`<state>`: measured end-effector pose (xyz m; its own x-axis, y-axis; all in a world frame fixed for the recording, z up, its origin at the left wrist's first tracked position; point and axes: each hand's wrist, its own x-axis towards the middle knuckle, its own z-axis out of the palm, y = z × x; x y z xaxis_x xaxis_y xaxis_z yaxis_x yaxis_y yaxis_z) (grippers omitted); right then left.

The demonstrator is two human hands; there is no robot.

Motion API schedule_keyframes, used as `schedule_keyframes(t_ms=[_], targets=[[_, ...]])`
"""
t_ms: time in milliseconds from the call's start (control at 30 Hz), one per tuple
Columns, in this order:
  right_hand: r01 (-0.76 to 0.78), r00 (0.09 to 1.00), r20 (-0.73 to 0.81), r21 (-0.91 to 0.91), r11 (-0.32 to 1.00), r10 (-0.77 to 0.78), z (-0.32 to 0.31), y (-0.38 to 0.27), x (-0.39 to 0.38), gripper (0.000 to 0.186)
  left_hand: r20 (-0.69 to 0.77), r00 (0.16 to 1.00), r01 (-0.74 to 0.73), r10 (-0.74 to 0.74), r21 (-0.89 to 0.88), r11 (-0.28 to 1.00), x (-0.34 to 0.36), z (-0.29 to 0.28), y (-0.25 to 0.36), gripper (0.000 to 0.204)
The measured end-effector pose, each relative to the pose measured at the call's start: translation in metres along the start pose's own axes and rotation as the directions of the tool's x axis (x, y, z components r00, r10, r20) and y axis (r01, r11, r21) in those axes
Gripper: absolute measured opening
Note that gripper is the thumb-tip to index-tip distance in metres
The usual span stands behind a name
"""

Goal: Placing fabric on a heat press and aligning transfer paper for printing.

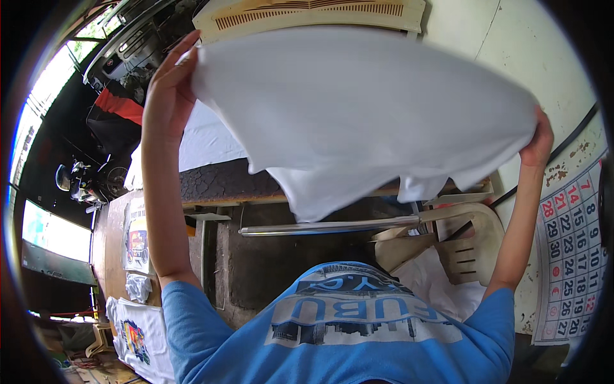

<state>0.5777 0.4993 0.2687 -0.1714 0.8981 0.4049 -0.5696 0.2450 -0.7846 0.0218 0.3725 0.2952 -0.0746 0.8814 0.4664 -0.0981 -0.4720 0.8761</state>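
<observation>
A large white cloth (364, 109), perhaps a T-shirt, is stretched sideways in the air, slightly blurred, its lower edge hanging in folds. My left hand (176, 80) grips its left corner high up, fingers closed on the fabric. My right hand (536, 139) pinches the opposite end, lower down near the right wall. Behind the cloth lie a dark, crusted work surface (217, 184) and a pale flat fabric (208, 141), both partly hidden by it. A cream vented casing (307, 14) shows above the cloth.
A metal bar (326, 227) runs below, beside a plastic chair (473, 243) holding white fabric. At left, printed shirts (128, 333) lie on a wooden table (102, 249); motorbikes (89, 179) stand beyond. A wall (499, 45) and calendar (569, 256) bound the right side.
</observation>
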Motion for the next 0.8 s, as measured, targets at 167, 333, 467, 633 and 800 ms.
schedule_keyframes(t_ms=[167,333,467,633,800], targets=[[-0.019,0.997,-0.071,-0.223,0.975,0.003,0.02,-0.015,-0.002,0.04,-0.033,0.989,-0.145,0.142,-0.118,0.982,0.03,0.004,0.005,0.037],[-0.015,0.964,-0.259,-0.265,0.964,-0.056,-0.002,-0.001,0.024,0.037,-0.016,0.997,0.069,-0.07,-0.048,0.996,0.044,-0.01,0.005,0.017],[0.129,0.94,-0.273,-0.272,0.954,-0.205,-0.046,-0.033,0.056,0.035,-0.153,0.986,0.058,-0.061,-0.028,0.998,0.07,0.004,0.001,0.011],[0.181,0.906,-0.337,-0.242,0.953,-0.257,-0.045,-0.051,0.127,0.036,-0.225,0.974,0.02,-0.026,-0.028,0.999,0.134,0.023,-0.01,0.019],[0.029,0.981,-0.167,-0.375,0.927,-0.098,-0.066,-0.013,0.219,0.035,-0.066,0.98,0.187,-0.19,-0.044,0.981,0.197,0.049,-0.059,0.036]])
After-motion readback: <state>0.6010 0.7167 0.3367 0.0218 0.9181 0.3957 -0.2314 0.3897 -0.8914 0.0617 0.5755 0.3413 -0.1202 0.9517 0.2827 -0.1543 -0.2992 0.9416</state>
